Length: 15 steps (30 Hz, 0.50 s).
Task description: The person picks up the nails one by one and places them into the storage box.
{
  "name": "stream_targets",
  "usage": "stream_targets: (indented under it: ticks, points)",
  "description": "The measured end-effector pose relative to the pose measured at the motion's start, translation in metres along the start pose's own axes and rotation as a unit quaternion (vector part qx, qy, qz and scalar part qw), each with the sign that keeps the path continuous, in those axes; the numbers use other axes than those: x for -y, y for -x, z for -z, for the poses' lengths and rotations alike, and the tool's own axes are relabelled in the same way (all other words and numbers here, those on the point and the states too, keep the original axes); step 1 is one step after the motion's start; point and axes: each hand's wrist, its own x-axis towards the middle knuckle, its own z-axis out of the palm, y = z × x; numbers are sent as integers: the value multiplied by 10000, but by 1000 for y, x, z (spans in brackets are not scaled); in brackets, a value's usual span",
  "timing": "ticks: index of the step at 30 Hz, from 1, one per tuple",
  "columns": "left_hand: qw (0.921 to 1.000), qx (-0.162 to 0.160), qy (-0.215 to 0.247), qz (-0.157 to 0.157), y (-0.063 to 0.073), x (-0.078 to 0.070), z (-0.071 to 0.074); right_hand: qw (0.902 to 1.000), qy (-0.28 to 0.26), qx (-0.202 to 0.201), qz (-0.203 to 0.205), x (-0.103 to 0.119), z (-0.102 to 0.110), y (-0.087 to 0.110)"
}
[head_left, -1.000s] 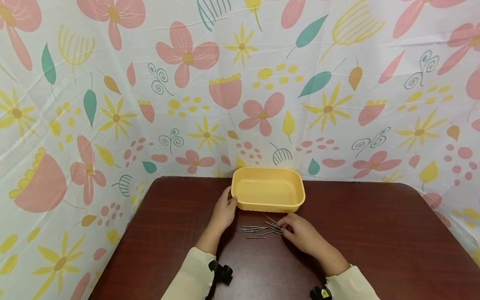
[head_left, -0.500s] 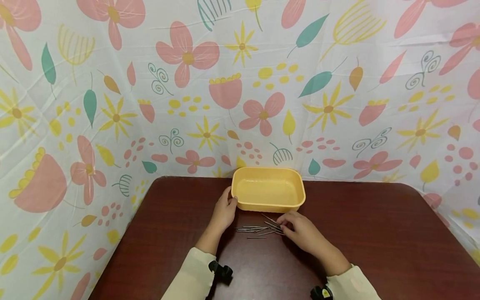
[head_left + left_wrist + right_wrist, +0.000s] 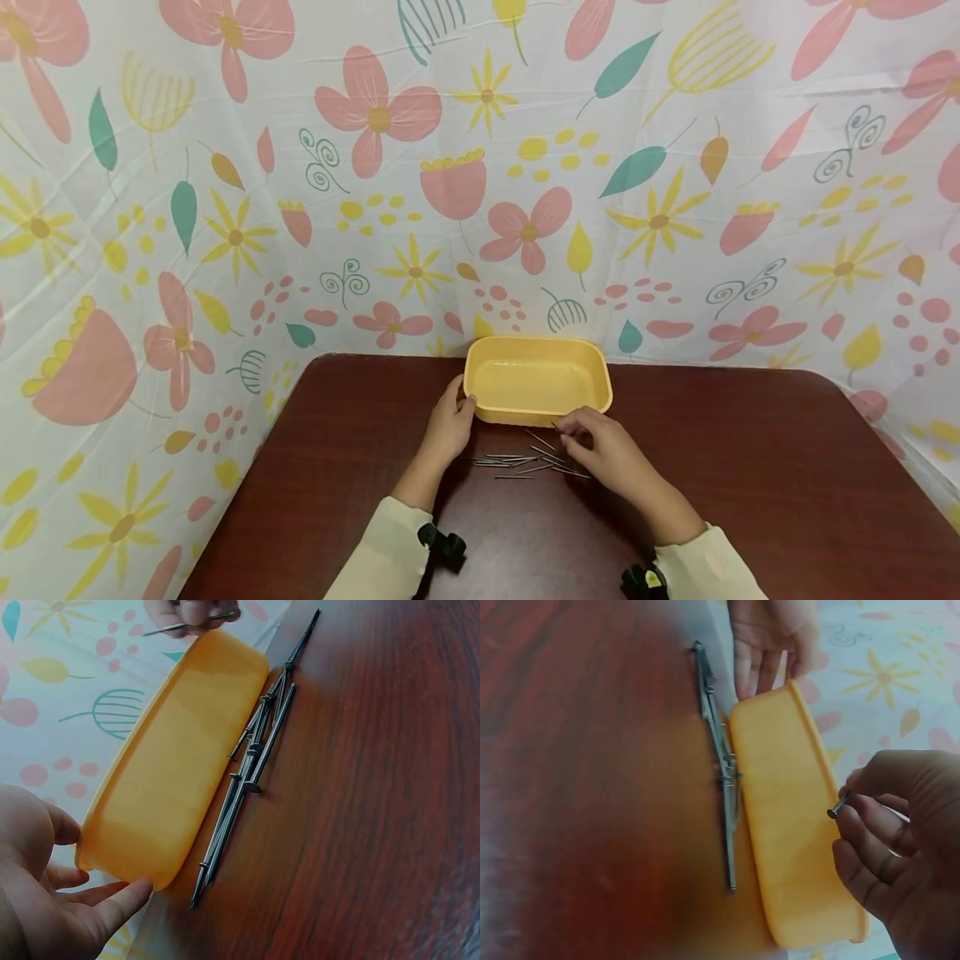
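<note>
My left hand (image 3: pixel 447 425) holds the left end of a shallow yellow plastic tray (image 3: pixel 542 417), thumb and fingers at its corner. In the right wrist view, my right hand (image 3: pixel 911 832) pinches a nail (image 3: pixel 838 805) between thumb and fingertips, its flat head showing. That nail (image 3: pixel 187 625) also appears in the left wrist view, beyond the tray's far end. Seen from the head, the right hand (image 3: pixel 603 450) is by the tray's front right rim. Several loose steel nails (image 3: pixel 502 460) lie in a heap on the table just in front of the tray.
A dark red-brown wooden table (image 3: pixel 750 467) carries everything. The tray stands near its back edge, close to a white flowered cloth (image 3: pixel 675 275) that hangs behind and along the left. A black wrist strap (image 3: pixel 442 546) sits on each sleeve.
My right hand has lifted a nail off the heap and moved up towards the tray's front right rim. The left hand stays at the tray's left end.
</note>
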Motion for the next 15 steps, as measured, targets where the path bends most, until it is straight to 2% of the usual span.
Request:
stream_targets:
  ticks: [6, 15]
  points:
    - [10000, -2, -19, -31, 2, -1, 1, 9993, -49, -358, 71, 3, 8, -9]
    - [10000, -22, 36, -39, 1, -1, 0, 9932, -38, -1165, -68, 1, 14, -25]
